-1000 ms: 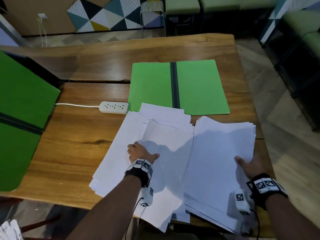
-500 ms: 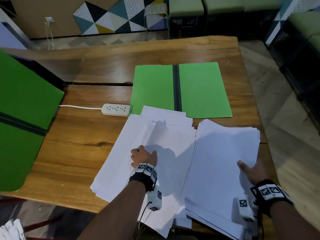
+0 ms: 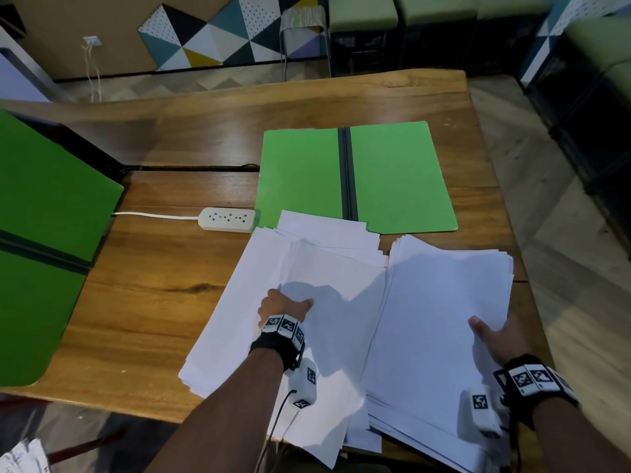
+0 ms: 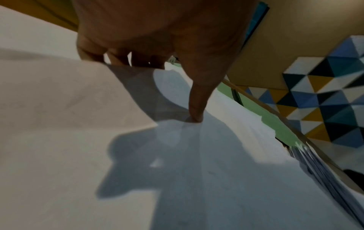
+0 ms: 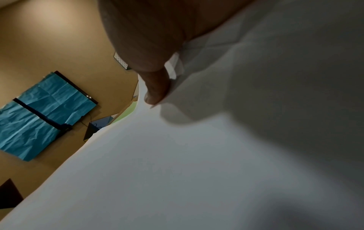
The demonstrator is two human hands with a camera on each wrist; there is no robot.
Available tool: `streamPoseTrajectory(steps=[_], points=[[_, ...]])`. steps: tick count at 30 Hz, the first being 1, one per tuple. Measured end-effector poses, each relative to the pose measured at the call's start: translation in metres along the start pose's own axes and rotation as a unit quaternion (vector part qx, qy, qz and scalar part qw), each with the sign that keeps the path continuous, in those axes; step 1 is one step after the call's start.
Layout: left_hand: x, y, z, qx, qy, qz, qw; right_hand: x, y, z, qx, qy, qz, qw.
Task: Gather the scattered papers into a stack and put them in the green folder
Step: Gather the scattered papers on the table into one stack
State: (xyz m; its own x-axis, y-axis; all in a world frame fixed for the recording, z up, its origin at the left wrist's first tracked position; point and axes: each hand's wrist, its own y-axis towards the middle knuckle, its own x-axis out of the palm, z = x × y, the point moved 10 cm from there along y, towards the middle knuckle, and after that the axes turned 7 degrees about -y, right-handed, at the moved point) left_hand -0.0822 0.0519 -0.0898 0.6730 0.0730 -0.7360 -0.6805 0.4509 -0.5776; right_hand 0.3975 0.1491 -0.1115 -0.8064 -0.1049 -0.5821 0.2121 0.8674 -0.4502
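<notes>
The left hand (image 3: 280, 306) has its fingers (image 4: 118, 58) curled under the lifted edge of a loose sheet while the thumb (image 4: 197, 107) presses down on top, so it pinches part of the left pile of papers (image 3: 273, 302). The right hand (image 3: 495, 332) grips the right-side stack of papers (image 3: 447, 302) at its near right edge: the thumb (image 5: 157, 91) lies on the top sheet, and the other fingers are hidden behind the paper, so how they lie cannot be told. The two heaps lie side by side on the near part of the wooden desk (image 3: 143, 302), touching along their inner edges; the left one is fanned and untidy, with sheets overhanging the near edge of the desk. Just beyond them the green folder (image 3: 392, 179) lies open and flat, a dark spine down its middle, its near edge partly covered by the far sheets. A white power strip (image 3: 228, 219) sits just left of the folder, its cord running toward another green folder (image 3: 44, 233) at the left edge of the desk.
</notes>
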Motion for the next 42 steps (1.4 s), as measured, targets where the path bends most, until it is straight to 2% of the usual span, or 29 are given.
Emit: streamPoseTrajectory(steps=[4,9,12,16,19,25,28,31,34,37,40,42], points=[[0.003,-0.003,-0.001,0.007,0.051,-0.011,0.999,0.001,-0.002,-0.002,-0.002,0.008,-0.004,1.0],[0.007,-0.012,0.003,-0.005,-0.065,-0.038,0.997,0.0,-0.004,-0.003,-0.002,0.012,-0.002,1.0],[0.015,-0.013,0.008,0.025,-0.051,-0.077,0.995,0.0,-0.003,-0.001,0.0,0.011,-0.003,1.0],[0.009,-0.022,0.012,0.065,-0.06,-0.056,0.995,-0.001,-0.003,-0.001,0.002,0.009,0.001,1.0],[-0.022,-0.021,0.026,0.099,-0.076,-0.035,0.992,-0.001,-0.005,-0.004,-0.002,0.014,0.001,1.0],[-0.132,-0.009,0.06,0.161,-0.163,-0.005,0.973,-0.004,-0.009,-0.011,-0.014,0.05,-0.004,0.999],[-0.153,-0.025,0.09,0.207,-0.199,-0.018,0.958,-0.002,-0.016,-0.016,-0.016,0.082,-0.017,0.996],[-0.12,-0.044,0.125,0.257,-0.213,-0.065,0.94,0.005,-0.009,-0.003,-0.037,0.126,-0.037,0.991],[-0.05,-0.055,0.146,0.295,-0.192,-0.143,0.925,0.003,-0.017,-0.014,-0.045,0.141,-0.031,0.989],[0.024,-0.055,0.145,0.269,-0.164,-0.192,0.929,0.002,-0.021,-0.023,-0.043,0.179,-0.03,0.983],[0.073,-0.047,0.131,0.216,-0.133,-0.183,0.95,0.001,-0.012,-0.008,0.008,0.137,-0.026,0.99],[0.087,-0.053,0.126,0.189,-0.153,-0.169,0.955,-0.002,-0.011,-0.008,0.009,0.145,-0.007,0.989]])
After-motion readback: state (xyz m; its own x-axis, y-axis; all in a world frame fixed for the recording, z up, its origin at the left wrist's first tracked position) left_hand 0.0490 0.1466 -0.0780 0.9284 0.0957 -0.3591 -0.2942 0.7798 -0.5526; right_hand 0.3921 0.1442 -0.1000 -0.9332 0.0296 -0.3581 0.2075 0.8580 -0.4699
